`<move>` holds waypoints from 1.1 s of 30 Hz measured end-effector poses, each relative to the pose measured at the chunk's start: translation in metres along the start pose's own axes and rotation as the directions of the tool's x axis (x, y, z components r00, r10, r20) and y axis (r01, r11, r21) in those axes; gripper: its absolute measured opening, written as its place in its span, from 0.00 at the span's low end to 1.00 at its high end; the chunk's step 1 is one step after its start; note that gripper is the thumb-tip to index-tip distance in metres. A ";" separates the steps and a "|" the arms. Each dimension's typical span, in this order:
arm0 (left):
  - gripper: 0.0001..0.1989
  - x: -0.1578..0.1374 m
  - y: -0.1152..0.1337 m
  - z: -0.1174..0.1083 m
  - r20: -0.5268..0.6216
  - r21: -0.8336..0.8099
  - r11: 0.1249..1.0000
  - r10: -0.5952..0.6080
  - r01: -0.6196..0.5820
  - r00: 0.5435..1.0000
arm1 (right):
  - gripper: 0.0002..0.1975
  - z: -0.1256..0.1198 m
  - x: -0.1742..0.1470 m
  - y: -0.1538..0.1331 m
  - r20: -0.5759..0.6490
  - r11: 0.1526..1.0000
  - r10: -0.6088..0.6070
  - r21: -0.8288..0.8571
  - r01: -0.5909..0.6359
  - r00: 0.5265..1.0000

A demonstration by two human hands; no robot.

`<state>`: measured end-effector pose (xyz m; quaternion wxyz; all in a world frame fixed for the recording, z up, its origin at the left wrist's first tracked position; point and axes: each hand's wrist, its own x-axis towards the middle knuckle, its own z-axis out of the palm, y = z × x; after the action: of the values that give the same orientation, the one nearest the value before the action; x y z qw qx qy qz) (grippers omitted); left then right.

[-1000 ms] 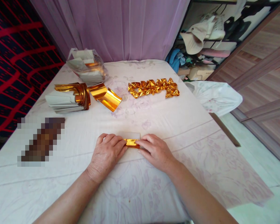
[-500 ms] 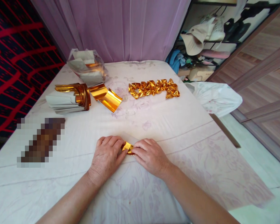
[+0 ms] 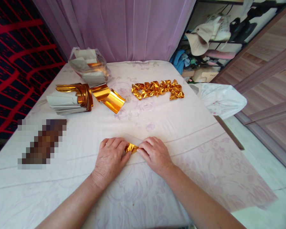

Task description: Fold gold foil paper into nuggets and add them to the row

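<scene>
Between my hands, low over the table's near half, is a small sheet of gold foil paper (image 3: 132, 148), partly folded, with a pale edge showing behind it. My left hand (image 3: 112, 156) grips its left end, thumb toward the middle and fingers closed over the far side. At the right end my right hand (image 3: 155, 155) pinches the foil between thumb and fingers. Most of the paper is hidden under the fingers. Farther off, a cluster of folded gold foil pieces (image 3: 154, 89) lies in a row at the back right.
Back left are a fanned stack of gold-and-white paper (image 3: 66, 103), loose gold sheets (image 3: 112, 98) and a clear plastic bag of more paper (image 3: 90, 68). A blurred-out item (image 3: 45, 141) lies at left. A white plastic bag (image 3: 221, 98) is beyond the table's right edge.
My right hand has shifted slightly at the foil's right end, and a bit more gold shows between the hands. The left hand stays almost in place.
</scene>
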<state>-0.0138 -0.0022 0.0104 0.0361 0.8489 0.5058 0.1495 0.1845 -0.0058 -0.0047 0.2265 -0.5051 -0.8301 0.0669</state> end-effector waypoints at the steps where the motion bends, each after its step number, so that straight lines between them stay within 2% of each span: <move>1: 0.07 0.000 0.000 0.000 -0.002 0.004 1.000 0.001 -0.001 1.000 | 0.07 0.000 0.000 0.000 0.005 1.000 0.018 0.018 -0.018 1.000; 4: 0.07 0.000 0.001 -0.002 0.001 0.012 1.000 0.003 -0.003 1.000 | 0.07 0.000 0.000 -0.001 0.024 0.997 0.048 0.062 -0.049 0.999; 9: 0.14 0.002 0.005 -0.004 0.001 0.030 1.000 -0.009 0.009 1.000 | 0.06 0.002 0.000 -0.002 0.034 0.993 0.093 0.065 -0.095 0.995; 15: 0.10 0.005 0.008 -0.001 -0.007 0.061 0.997 -0.037 0.038 0.999 | 0.07 0.004 0.000 -0.003 -0.023 0.990 0.130 0.052 -0.129 0.991; 19: 0.09 0.006 0.009 -0.001 -0.005 0.063 0.997 -0.048 0.048 0.999 | 0.06 0.002 0.001 -0.005 -0.002 0.989 0.144 0.023 -0.144 0.990; 33: 0.12 0.006 0.009 -0.001 -0.006 0.058 0.998 -0.036 0.036 0.999 | 0.08 0.003 0.003 -0.007 -0.003 0.989 0.147 -0.030 -0.147 0.989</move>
<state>-0.0038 -0.0010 0.0143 0.0129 0.8400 0.5251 0.1360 0.1761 -0.0062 -0.0037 0.2136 -0.5683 -0.7915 0.0707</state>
